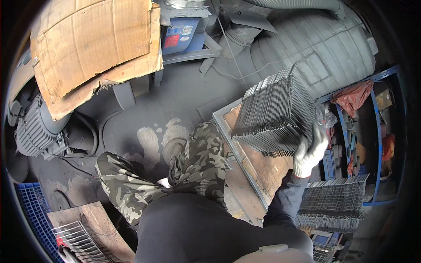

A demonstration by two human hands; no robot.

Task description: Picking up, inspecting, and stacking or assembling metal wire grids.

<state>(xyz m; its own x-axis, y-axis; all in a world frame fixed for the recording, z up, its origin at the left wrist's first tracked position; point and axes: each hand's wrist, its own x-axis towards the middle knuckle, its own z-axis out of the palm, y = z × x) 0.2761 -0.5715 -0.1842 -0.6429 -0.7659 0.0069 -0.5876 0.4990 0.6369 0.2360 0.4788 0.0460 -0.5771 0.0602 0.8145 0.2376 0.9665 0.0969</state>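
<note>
My right hand (pixel 310 151), in a white knit glove, reaches to the near right side of a tall stack of thin dark metal plates (pixel 274 115). Its thumb and fingers are apart, lying against the plate edges, and no single plate shows in its grip. A crumpled piece of clear plastic (pixel 325 117) is by the fingertips. At the lower left, my left hand (pixel 66 254) shows only in part, cut off by the picture's rim. It is closed at the edge of a wire rack (pixel 79 240), which lies over a brown board (pixel 103 223).
The stack stands on a metal-framed bench (pixel 267 173). A second plate stack (pixel 333 199) and blue shelving (pixel 378 140) are at the right. A big grey tank (pixel 315 48) stands behind. Cardboard (pixel 96 48), a motor (pixel 39 127) and a blue crate (pixel 33 204) line the left.
</note>
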